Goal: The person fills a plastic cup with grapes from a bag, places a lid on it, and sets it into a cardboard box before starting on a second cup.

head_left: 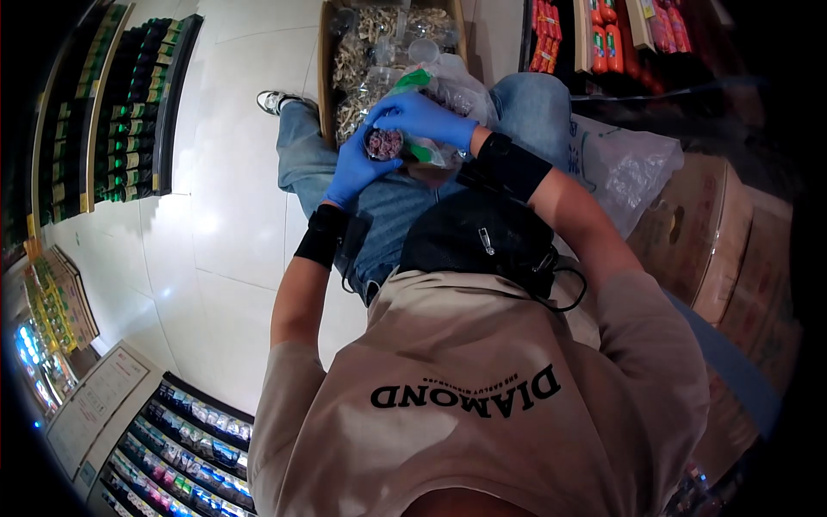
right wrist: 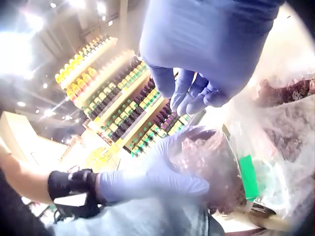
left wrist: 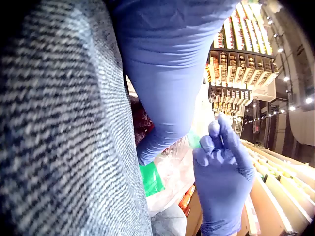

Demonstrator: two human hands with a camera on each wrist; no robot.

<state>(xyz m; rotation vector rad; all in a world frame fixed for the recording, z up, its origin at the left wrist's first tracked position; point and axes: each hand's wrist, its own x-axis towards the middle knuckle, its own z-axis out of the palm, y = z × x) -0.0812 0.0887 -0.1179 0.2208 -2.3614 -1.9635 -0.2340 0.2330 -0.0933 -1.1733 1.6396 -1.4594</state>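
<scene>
My left hand (head_left: 355, 170), in a blue glove, grips a clear plastic tub (right wrist: 216, 169) filled with dark reddish-purple pieces, thumb along its side. In the head view the tub's mouth faces up over my lap. Just above it is my right hand (head_left: 426, 118), also gloved; the right wrist view shows its fingers (right wrist: 189, 96) loosely bent over the tub, with nothing visible in them. Beside the tub, a clear plastic bag (head_left: 465, 90) with green patches (right wrist: 248, 178) lies against my leg, more dark red pieces showing through it.
In front stands a cardboard box (head_left: 326, 77) with clear containers of pale brown dried pieces. Shelves (head_left: 177, 108) line the left, and red packages (head_left: 607, 47) fill a rack at front right. Large cartons (head_left: 689, 224) and a white plastic bag (head_left: 629, 164) are at my right.
</scene>
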